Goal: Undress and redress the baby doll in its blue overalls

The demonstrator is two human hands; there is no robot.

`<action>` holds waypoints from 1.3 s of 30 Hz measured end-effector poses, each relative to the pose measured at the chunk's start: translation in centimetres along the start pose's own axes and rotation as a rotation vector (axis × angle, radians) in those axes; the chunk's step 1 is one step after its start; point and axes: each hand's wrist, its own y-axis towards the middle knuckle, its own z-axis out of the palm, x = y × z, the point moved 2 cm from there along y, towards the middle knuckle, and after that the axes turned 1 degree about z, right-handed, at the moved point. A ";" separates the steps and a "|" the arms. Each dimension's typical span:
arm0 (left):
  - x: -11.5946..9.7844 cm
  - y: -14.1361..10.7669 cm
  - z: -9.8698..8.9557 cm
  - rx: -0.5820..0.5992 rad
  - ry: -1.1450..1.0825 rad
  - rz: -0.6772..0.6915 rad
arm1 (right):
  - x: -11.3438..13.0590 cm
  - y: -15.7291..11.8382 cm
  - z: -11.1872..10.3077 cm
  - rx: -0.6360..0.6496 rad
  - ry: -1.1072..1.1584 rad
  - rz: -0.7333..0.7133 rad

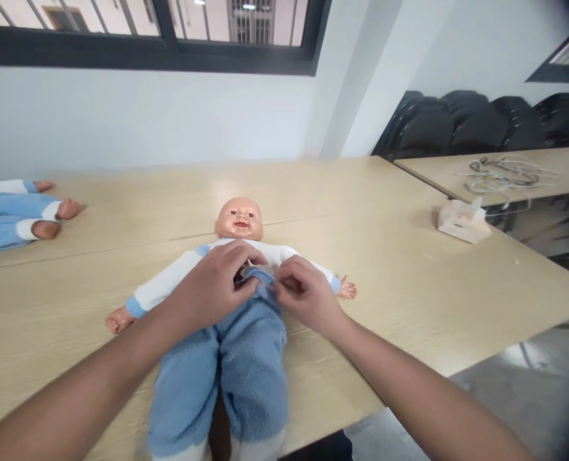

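Observation:
A baby doll (239, 219) lies face up on the table, its head toward the wall and its arms spread. It wears a white top (166, 282) with blue cuffs and fuzzy blue trousers (253, 358). Over the doll's belly, my left hand (222, 275) is closed with thumb and fingers on the trouser waistband (259, 274). My right hand (308, 291) pinches the same waistband from the other side. The band is lifted and bunched between both hands. My fingers cover part of the doll's chest.
Another doll in blue trousers (13, 208) lies at the table's far left, only partly in view. A tissue box (464, 221) stands at the right. Tangled cables (505, 174) lie on a second table, with stacked black chairs (426, 125) behind. The table (409, 275) ends at the right.

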 end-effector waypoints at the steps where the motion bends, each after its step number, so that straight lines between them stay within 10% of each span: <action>1: 0.2 0.0 0.3 -0.004 0.024 0.006 | 0.0 -0.1 -0.1 -0.102 -0.122 -0.070; 5: 0.6 -0.1 1.2 -0.018 0.089 -0.016 | -0.4 -0.2 0.1 -0.320 -0.418 -0.205; 14: -0.1 -0.3 0.3 -0.110 0.078 0.019 | -0.7 0.0 0.7 0.060 -0.171 -0.048; 21: 0.2 -0.6 1.2 -0.149 0.251 0.115 | -0.7 -0.5 0.5 -0.306 -0.413 0.021; 29: 0.6 -0.3 0.9 -0.086 0.187 0.023 | -0.8 -0.2 0.6 -0.118 -0.495 -0.039; 33: 0.5 -0.4 0.6 -0.058 0.085 0.057 | -1.1 -0.5 -2.4 0.073 -0.570 -0.112; 39: 0.2 -0.4 0.1 -0.053 0.069 0.105 | -6.3 -5.5 -9.6 -0.089 -0.717 0.215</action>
